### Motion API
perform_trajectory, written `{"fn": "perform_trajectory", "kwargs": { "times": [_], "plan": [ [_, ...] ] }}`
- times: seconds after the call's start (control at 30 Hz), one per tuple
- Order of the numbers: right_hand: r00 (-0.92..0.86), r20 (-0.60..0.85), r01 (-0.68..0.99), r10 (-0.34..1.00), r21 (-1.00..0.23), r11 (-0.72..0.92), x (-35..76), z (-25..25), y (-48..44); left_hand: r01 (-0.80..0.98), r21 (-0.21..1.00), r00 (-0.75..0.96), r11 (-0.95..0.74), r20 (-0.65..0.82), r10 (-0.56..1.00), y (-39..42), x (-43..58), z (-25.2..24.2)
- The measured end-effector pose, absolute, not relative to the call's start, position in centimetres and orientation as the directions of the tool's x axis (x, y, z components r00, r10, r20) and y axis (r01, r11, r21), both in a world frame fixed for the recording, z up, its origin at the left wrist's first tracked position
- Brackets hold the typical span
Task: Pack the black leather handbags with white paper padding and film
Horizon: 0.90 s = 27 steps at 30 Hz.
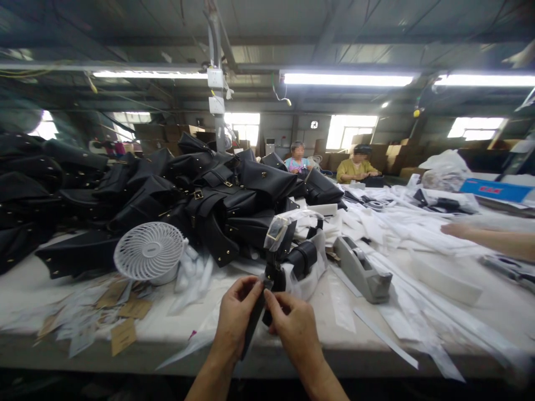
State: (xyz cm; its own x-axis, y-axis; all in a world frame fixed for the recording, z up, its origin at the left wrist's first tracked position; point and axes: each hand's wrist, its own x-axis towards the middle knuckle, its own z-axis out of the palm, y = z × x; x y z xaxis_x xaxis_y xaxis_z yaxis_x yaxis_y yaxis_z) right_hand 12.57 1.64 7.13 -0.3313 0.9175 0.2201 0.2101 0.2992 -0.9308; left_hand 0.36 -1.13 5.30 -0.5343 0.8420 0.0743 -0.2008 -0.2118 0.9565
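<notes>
A black leather strap (252,327) runs up between my hands near the front edge of the table. My left hand (234,314) pinches it from one side, thumb and fingertips closed at a small piece of clear film. From the other side my right hand (296,326) grips the same strap with thumb and bent fingers. Farther up, clear plastic covers a gold-coloured buckle (276,231). Just behind the hands lies a rolled black leather piece (301,259) partly wrapped in white sheeting. Exactly how the strap joins these parts is hidden.
Black leather bags (267,181) are heaped behind. A white fan (149,250) and paper tags (124,337) lie left; a grey tape dispenser (363,273) and white strips (401,223) lie right. Another person's arm (493,239) reaches in from the right. Two people sit at the back.
</notes>
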Motion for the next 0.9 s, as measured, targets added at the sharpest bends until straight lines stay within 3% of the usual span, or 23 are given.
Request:
{"fn": "perform_trajectory", "kwargs": {
  "times": [0.2, 0.53, 0.7, 0.9],
  "plan": [
    [-0.301, 0.170, 0.147, 0.938, -0.964, 0.222, 12.0, 6.9, 1.8, -0.260, 0.944, -0.474, -0.204, 0.059, 0.879, -1.1, 0.2, 6.0],
    [-0.173, 0.217, 0.166, 0.961, -0.955, 0.246, 11.1, 6.0, 1.7, -0.310, 0.939, -0.349, -0.151, 0.035, 0.937, -2.1, -0.2, 5.2],
    [-0.178, 0.174, 0.140, 0.968, -0.970, 0.200, 10.9, 6.4, 1.8, -0.193, 0.964, -0.416, -0.182, 0.088, 0.905, -2.0, -0.1, 5.2],
    [-0.144, 0.195, 0.149, 0.970, -0.965, 0.216, 10.4, 6.2, 2.1, 0.135, 0.957, -0.551, -0.258, 0.289, 0.783, -2.5, 0.5, 4.9]
  ]
}}
